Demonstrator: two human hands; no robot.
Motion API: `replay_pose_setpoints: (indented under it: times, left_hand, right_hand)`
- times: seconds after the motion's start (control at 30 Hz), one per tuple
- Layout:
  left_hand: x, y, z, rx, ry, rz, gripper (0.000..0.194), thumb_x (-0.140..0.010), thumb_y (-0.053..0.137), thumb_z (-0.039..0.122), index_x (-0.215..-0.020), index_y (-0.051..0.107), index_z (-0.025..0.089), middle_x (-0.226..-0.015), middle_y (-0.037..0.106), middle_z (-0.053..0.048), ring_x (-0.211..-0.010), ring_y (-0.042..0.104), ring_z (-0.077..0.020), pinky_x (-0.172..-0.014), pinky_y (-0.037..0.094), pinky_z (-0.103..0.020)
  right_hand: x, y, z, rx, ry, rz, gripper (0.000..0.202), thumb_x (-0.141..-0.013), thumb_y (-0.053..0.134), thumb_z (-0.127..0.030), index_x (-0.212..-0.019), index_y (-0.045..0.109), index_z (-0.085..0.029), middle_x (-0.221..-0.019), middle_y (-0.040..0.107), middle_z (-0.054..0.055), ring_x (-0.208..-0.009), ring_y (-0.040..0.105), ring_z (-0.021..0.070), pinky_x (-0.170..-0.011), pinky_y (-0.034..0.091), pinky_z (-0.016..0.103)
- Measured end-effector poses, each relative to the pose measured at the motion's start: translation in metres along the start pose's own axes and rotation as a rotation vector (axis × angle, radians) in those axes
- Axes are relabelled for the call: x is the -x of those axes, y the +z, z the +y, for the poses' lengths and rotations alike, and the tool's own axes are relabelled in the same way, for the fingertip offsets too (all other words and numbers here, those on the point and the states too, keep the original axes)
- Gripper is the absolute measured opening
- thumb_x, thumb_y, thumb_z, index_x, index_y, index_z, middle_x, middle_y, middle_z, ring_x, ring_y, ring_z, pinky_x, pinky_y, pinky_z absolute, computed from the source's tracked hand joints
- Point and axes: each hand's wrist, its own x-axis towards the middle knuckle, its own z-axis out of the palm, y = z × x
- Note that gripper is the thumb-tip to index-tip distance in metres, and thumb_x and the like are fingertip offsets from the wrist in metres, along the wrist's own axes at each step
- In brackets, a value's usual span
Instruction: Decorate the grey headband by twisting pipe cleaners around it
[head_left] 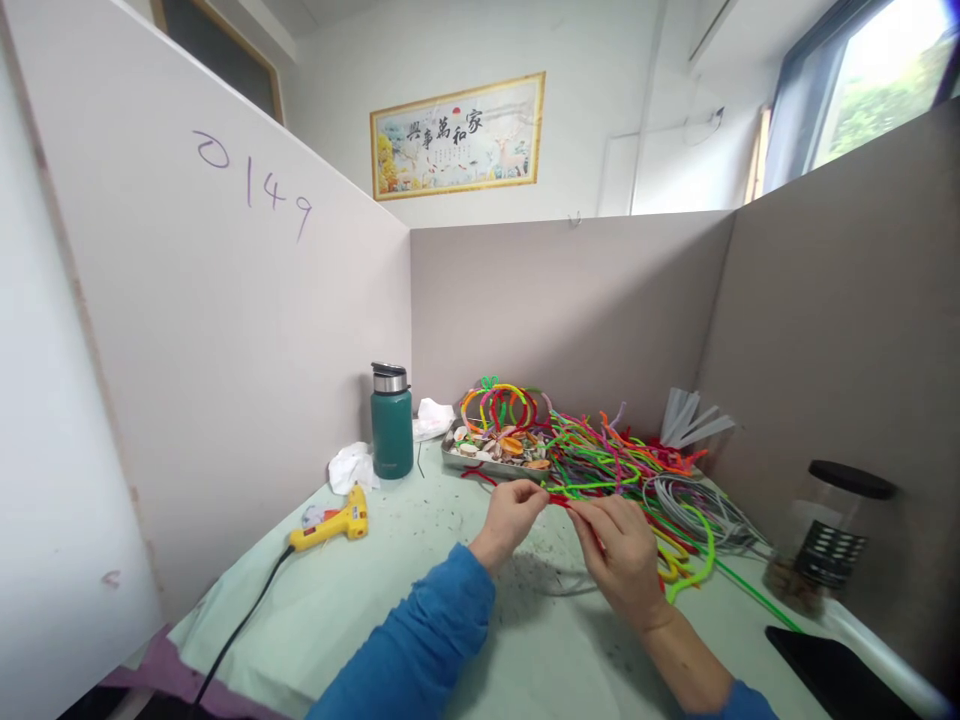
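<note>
A red pipe cleaner (559,499) stretches between my two hands above the table. My left hand (514,518) is closed on it, thumb and fingers pinched together. From the other side my right hand (621,552) pinches the same strand. A red end (478,473) shows to the left of my left hand; whether it belongs to this strand I cannot tell. Just beyond my hands lies a tangled pile of coloured pipe cleaners (600,450). Behind my left hand stands a metal tray (487,466) of shells or similar small pieces, with coloured pipe-cleaner rings (504,408) on it.
A green bottle (392,432) and crumpled tissue (352,468) stand at the back left, near a yellow glue gun (337,523) with a black cord. To the right are grey coils (694,508), a lidded jar (829,540) and a black flat object (832,672). Partitions (570,310) enclose the table.
</note>
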Motion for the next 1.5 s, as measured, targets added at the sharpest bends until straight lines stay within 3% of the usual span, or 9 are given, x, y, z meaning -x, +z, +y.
replay_pose_setpoints:
  times: [0.27,0.57,0.93,1.27,1.5]
  left_hand:
    - [0.006,-0.010,0.019,0.020,-0.011,-0.155,0.024,-0.067,0.058,0.035,-0.064,0.065,0.012,-0.041,0.036,0.006,-0.038,0.028,-0.0045,-0.040,0.020,-0.020]
    - [0.011,-0.019,0.021,0.022,-0.115,-0.418,0.030,-0.067,0.062,0.039,-0.077,0.068,0.011,-0.038,0.031,0.009,-0.034,0.024,-0.0044,-0.035,0.019,-0.020]
    - [0.022,-0.020,0.031,0.066,-0.194,-0.694,0.026,-0.068,0.064,0.037,-0.075,0.066,0.012,-0.038,0.032,0.009,-0.034,0.025,-0.0045,-0.036,0.020,-0.022]
    - [0.023,-0.020,0.030,0.180,-0.202,-0.719,0.024,-0.067,0.066,0.036,-0.066,0.058,0.014,-0.039,0.031,0.010,-0.034,0.023,-0.0043,-0.036,0.017,-0.022]
    - [0.021,-0.020,0.029,0.146,-0.173,-0.717,0.025,-0.068,0.065,0.037,-0.074,0.063,0.013,-0.041,0.035,0.008,-0.036,0.027,-0.0054,-0.036,0.019,-0.022]
  right_hand:
    - [-0.005,-0.009,0.015,-0.176,0.090,0.010,0.012,-0.082,0.056,-0.020,-0.091,0.064,-0.019,-0.083,0.061,0.006,-0.077,0.056,0.0177,-0.071,0.045,0.032]
    - [-0.015,-0.016,0.017,-0.568,0.236,-0.172,0.012,-0.084,0.055,-0.023,-0.083,0.066,-0.020,-0.079,0.062,0.005,-0.075,0.057,0.0164,-0.067,0.046,0.028]
    - [-0.010,-0.008,0.014,-0.654,0.401,-0.206,0.015,-0.081,0.058,-0.028,-0.073,0.067,-0.019,-0.073,0.063,0.004,-0.071,0.057,0.0159,-0.067,0.045,0.025]
    - [-0.006,0.000,0.021,-0.581,0.511,-0.182,0.021,-0.077,0.060,-0.036,-0.070,0.067,-0.017,-0.074,0.064,0.005,-0.071,0.057,0.0172,-0.065,0.045,0.025]
    - [-0.005,-0.002,0.020,-0.631,0.545,-0.151,0.019,-0.076,0.061,-0.035,-0.071,0.067,-0.018,-0.076,0.064,0.005,-0.072,0.058,0.0170,-0.066,0.046,0.025]
